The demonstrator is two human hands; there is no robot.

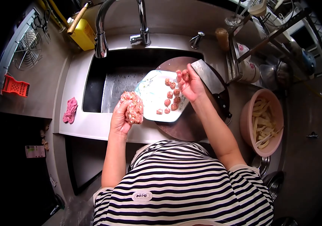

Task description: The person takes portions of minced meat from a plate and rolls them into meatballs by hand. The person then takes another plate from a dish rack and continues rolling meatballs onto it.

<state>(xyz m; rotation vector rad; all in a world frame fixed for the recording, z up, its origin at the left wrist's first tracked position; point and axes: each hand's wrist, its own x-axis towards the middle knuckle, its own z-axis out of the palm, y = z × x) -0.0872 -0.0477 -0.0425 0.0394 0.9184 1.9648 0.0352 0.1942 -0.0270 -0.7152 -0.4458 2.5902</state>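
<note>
A large lump of minced meat (134,108) is gripped in my left hand (120,117), just left of the plate. My right hand (192,85) is raised over the plate's right side, its fingers closed round a small meatball (185,75). Between my hands, the white plate (150,94) with a faint floral pattern bears several small meatballs (169,95), grouped on its right half. The plate rests on a round brown board (183,128) that partly covers the sink. A cleaver (207,76) lies on the board behind my right hand.
The dark sink (119,75) lies behind the plate, under a chrome faucet (143,35). A pink basin (246,122) of pale cut strips stands at the right. A pink cloth (70,110), a yellow bottle (82,34) and a red grater (16,86) are at the left.
</note>
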